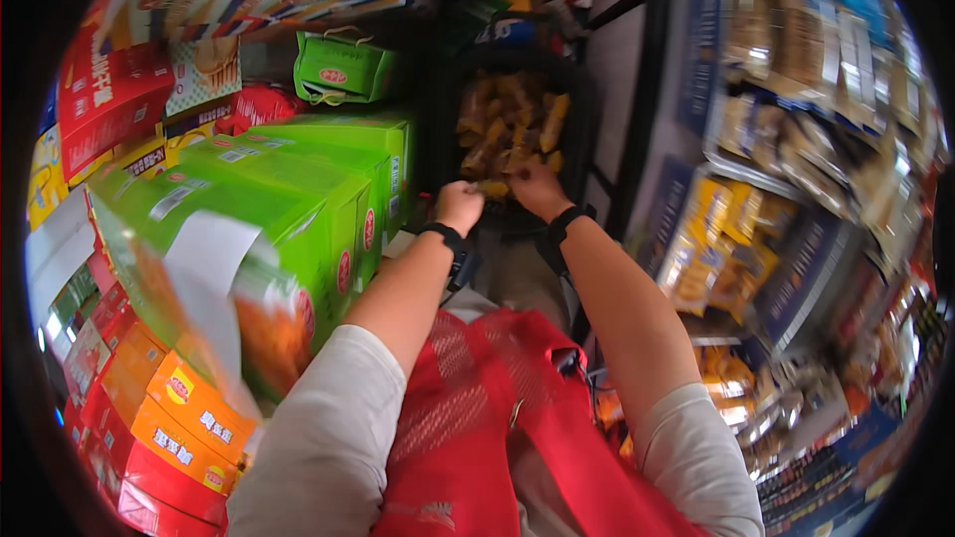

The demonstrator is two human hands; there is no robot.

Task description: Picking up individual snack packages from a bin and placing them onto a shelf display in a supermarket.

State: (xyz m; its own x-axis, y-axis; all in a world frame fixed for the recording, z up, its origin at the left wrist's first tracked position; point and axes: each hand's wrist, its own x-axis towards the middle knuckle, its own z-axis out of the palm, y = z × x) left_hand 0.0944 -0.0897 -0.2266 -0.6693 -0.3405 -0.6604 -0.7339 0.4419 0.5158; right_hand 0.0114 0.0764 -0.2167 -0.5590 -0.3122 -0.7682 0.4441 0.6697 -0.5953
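A dark open bin (pixel 583 101) stands before me, holding many small brown-and-yellow wrapped snack packets (pixel 496 119). Over its near end, my left hand (pixel 459 207) is curled in a fist, with a small yellow packet (pixel 492 188) at its fingertips. My right hand (pixel 539 190) reaches in just beside it, its bent fingers among the packets. Blur and the hand itself hide whether the right fingers grip one. Each wrist wears a black strap, and a red apron or vest (pixel 462 418) covers my front.
Green cartons (pixel 298 179) are stacked close on my left, with a clear plastic bag (pixel 272 313) in front. Orange boxes (pixel 186 410) lie lower left. Along the right, shelf trays hold yellow snack packs (pixel 720 239) and tan packs (pixel 798 37). A pale panel with dark edging (pixel 615 74) flanks the bin.
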